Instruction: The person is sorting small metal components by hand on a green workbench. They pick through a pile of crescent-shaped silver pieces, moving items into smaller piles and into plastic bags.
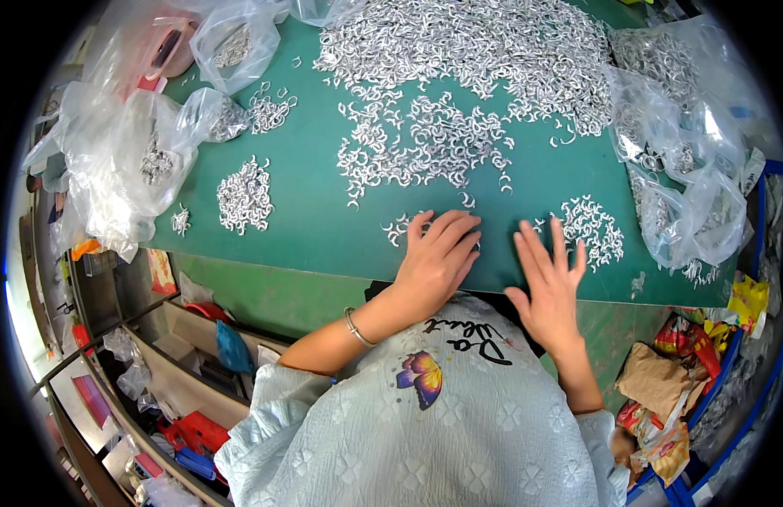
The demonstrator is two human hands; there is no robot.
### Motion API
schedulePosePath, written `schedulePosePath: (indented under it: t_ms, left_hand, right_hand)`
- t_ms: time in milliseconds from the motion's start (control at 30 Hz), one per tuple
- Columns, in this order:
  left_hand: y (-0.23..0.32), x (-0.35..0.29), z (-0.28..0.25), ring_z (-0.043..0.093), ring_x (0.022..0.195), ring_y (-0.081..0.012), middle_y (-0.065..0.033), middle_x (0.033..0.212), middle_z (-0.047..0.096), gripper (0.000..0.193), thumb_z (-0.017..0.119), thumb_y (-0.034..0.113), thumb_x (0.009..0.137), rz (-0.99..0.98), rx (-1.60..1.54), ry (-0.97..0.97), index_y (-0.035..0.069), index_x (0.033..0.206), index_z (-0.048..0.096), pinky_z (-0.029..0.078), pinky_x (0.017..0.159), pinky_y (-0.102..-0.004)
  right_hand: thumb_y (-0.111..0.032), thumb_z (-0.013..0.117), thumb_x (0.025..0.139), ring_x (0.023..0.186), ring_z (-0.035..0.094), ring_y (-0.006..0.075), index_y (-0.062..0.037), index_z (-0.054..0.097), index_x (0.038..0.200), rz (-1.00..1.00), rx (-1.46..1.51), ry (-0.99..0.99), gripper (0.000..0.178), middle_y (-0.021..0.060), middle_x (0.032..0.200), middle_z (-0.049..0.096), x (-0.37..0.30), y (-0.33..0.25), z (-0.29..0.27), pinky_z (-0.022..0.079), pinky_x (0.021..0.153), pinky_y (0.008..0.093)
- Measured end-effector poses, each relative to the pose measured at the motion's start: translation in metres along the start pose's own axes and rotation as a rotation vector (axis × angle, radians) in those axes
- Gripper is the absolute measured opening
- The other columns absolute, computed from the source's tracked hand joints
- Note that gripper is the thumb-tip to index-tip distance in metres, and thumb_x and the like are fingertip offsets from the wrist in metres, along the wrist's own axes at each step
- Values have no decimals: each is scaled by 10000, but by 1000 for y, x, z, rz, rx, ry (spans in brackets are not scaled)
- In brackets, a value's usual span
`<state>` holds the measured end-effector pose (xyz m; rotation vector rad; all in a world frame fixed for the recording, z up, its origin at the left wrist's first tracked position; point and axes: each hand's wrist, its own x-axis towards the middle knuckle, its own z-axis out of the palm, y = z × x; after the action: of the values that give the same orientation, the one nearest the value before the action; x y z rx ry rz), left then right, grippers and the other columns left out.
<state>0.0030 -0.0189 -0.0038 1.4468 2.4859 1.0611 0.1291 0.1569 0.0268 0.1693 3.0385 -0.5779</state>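
Note:
Small silvery C-shaped metal pieces lie in heaps on the green table. My left hand, with a bangle on its wrist, rests palm down at the near edge. Its fingers are slightly bent and apart, over a few loose pieces; what lies under the palm is hidden. My right hand is spread flat on the table, nothing visible in it. Its fingertips touch or nearly touch the left side of a small pile. Ahead of both hands lies a looser spread of pieces.
A large heap covers the table's far side. Clear plastic bags of pieces stand at right and left. Another small pile lies left, beside a tiny cluster. Shelving stands below left; wrappers lie below right.

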Motion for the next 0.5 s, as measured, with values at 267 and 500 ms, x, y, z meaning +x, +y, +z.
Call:
schedulePosePath:
  t_ms: [267,500]
  left_hand:
    - [0,6,-3,480,1217,-335,-123,1321,512,467,709,70,805,-168,32,125,6,1243,559,321,1010,-466]
    - [-2,12,1,480,1213,-304,-115,1320,514,493,608,-34,766,-166,142,71,-5,1254,553,327,966,-455]
  right_hand:
    - [-266,693,838,1465,200,356,-63,397,1460,202,-282,21,718,30,1559,322,-5,18,6,127,1096,685]
    - [-216,684,849,1450,220,369,-36,435,1424,-32,29,63,653,67,1537,342,49,-17,10,153,1098,669]
